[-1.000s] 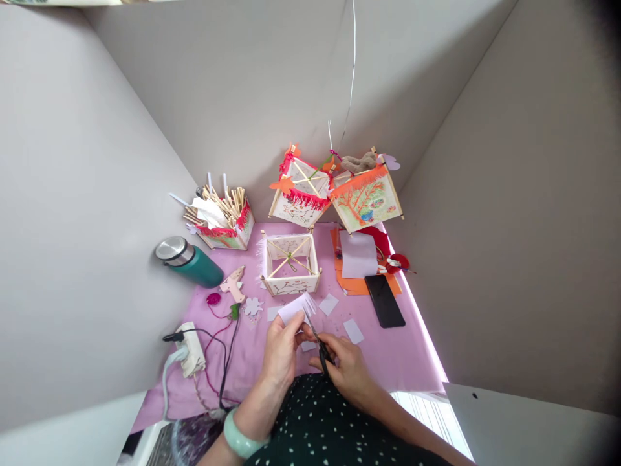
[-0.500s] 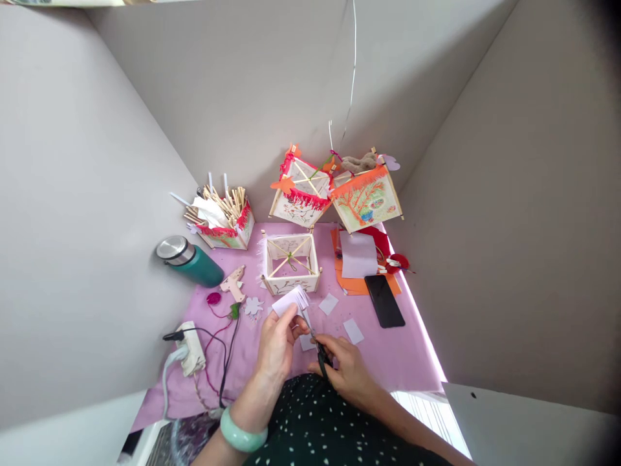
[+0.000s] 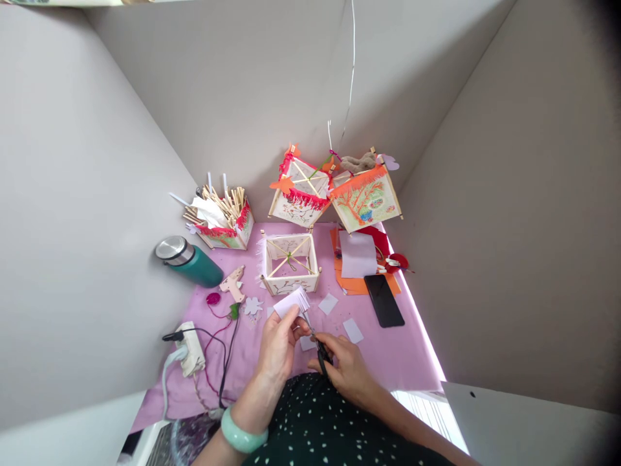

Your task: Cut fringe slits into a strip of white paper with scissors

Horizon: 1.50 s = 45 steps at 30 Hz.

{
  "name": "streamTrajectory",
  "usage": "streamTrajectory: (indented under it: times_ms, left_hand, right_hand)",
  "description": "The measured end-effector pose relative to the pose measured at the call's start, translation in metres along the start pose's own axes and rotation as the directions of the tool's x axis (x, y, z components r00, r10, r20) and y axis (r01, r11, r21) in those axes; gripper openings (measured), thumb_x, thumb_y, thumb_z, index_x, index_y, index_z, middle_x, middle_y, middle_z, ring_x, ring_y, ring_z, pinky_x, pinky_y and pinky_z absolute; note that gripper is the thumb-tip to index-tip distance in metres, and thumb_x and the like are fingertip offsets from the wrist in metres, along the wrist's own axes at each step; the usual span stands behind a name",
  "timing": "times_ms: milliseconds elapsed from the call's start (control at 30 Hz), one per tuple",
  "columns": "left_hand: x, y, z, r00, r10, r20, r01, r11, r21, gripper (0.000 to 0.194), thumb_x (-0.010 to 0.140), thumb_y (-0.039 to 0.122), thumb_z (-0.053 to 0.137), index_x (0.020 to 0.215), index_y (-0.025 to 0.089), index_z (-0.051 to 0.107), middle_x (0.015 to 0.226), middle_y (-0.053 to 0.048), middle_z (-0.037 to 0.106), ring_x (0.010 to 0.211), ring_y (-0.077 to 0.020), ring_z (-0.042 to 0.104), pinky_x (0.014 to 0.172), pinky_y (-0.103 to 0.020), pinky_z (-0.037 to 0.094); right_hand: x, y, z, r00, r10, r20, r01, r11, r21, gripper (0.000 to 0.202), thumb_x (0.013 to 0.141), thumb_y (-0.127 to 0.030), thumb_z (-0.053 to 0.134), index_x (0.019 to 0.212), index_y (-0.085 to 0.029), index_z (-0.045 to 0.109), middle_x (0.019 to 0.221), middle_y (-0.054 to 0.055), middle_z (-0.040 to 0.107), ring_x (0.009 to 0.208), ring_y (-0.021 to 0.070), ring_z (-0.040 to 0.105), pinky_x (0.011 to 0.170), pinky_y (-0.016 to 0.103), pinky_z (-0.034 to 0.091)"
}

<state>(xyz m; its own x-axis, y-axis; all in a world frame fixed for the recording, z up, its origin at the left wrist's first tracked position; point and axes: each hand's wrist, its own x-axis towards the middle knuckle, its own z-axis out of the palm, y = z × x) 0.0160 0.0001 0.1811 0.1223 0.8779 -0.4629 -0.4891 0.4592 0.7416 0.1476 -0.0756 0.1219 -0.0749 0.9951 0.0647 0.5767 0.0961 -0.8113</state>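
Pinched in my left hand (image 3: 279, 340) is a folded piece of pale lilac paper (image 3: 290, 303), its right end cut into narrow fringe strips. My right hand (image 3: 347, 366) grips black-handled scissors (image 3: 323, 355), whose blades point up at the paper's fringed edge. How far the blades are apart is too small to tell. Just beyond the paper stands a box-shaped lantern frame (image 3: 292, 285) with crossed sticks on top and a lilac fringe along its left side. Small paper pieces (image 3: 353, 331) lie on the cloth around my hands.
A teal bottle (image 3: 201, 265), a pink glue gun (image 3: 233, 283) and a power strip (image 3: 193, 353) with cords are on the left. Two decorated lanterns (image 3: 366, 200) stand at the back. A phone (image 3: 384, 301) and coloured paper (image 3: 359, 255) lie right. Walls enclose three sides.
The paper and my left hand have shifted very slightly to the right. Both hands keep their hold, and the things on the table stay in place.
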Motion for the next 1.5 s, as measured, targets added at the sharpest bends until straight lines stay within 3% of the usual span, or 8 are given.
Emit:
streamTrajectory:
  times_ms: [1167,1500]
  left_hand:
    - [0.000,-0.012,-0.004,1.000,-0.020,0.008,0.019,0.998,0.056,0.031,0.068,0.034,0.079,0.085,0.013,0.064,0.054,0.001,0.060,0.051,-0.0116,0.055,0.055,-0.024,0.047]
    - [-0.001,-0.012,-0.004,1.000,-0.026,0.016,0.024,0.997,0.079,0.030,0.067,0.035,0.079,0.081,0.013,0.064,0.054,0.001,0.060,0.051,-0.0118,0.055,0.056,-0.024,0.047]
  right_hand:
    - [0.003,0.000,0.001,0.994,-0.053,-0.097,0.050,0.998,-0.036,0.031,0.092,-0.043,0.056,0.105,-0.017,0.067,0.072,0.005,0.068,0.064,0.0175,0.059,0.062,0.028,0.043]
    - [0.003,-0.002,0.001,0.997,-0.018,-0.080,0.015,0.999,-0.037,0.030,0.089,-0.042,0.061,0.105,-0.017,0.068,0.072,0.005,0.068,0.063,0.0184,0.059,0.062,0.029,0.044]
